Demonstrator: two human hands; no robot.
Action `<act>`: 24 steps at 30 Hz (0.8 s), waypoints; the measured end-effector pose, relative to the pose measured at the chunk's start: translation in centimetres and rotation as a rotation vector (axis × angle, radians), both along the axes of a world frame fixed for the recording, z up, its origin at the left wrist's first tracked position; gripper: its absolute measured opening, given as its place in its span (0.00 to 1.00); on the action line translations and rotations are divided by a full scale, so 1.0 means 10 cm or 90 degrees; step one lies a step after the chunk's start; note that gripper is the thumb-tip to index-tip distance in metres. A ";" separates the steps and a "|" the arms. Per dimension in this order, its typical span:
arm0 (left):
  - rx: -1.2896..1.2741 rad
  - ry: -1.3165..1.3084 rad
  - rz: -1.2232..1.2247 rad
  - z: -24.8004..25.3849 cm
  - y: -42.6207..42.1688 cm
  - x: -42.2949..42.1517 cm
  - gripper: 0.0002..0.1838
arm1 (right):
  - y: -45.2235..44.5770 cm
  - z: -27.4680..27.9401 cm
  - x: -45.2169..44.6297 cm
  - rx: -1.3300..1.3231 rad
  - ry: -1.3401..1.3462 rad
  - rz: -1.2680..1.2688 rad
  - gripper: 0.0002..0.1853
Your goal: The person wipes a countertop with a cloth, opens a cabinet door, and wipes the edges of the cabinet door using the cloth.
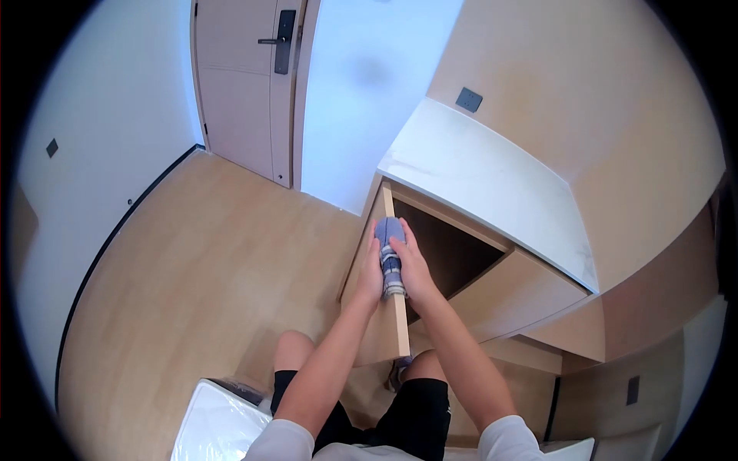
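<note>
A pair of blue-grey socks (390,230) with white and dark stripes is pressed between my two hands, just above the top edge of an open cabinet door (402,330). My left hand (370,270) closes on the socks from the left side. From the right, my right hand (413,267) wraps them with its thumb across the top. Behind the hands is the dark inside of the cabinet (450,238). Whether the socks touch the door edge I cannot tell.
A white countertop (492,177) tops the cabinet, and a second cabinet door (519,296) is at the right. A room door (242,84) stands at the back left. Wood floor (207,253) spreads to the left. Something white in plastic (215,422) is beside my leg.
</note>
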State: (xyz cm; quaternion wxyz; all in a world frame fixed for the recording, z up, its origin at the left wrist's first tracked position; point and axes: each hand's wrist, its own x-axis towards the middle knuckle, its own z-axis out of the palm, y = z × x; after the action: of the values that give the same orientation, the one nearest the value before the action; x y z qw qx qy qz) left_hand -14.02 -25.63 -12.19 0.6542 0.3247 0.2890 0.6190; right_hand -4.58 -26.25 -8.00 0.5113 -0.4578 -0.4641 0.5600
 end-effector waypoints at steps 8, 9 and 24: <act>-0.003 -0.021 -0.019 -0.04 -0.70 -0.04 0.31 | -0.65 -0.13 -0.05 0.006 0.014 -0.014 0.38; 0.004 -0.027 -0.017 -0.04 -0.80 -0.04 0.31 | -0.78 -0.10 -0.07 0.006 0.009 -0.020 0.38; 0.004 -0.017 -0.066 -0.06 -1.83 -0.18 0.28 | -1.88 -0.22 -0.09 0.165 -0.068 -0.015 0.37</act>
State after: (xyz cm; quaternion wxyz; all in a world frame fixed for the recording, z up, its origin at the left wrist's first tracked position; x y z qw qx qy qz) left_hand -15.81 -43.92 -12.77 0.6882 0.3329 0.2613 0.5892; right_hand -5.51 -45.08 -10.24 0.5474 -0.4226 -0.5535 0.4642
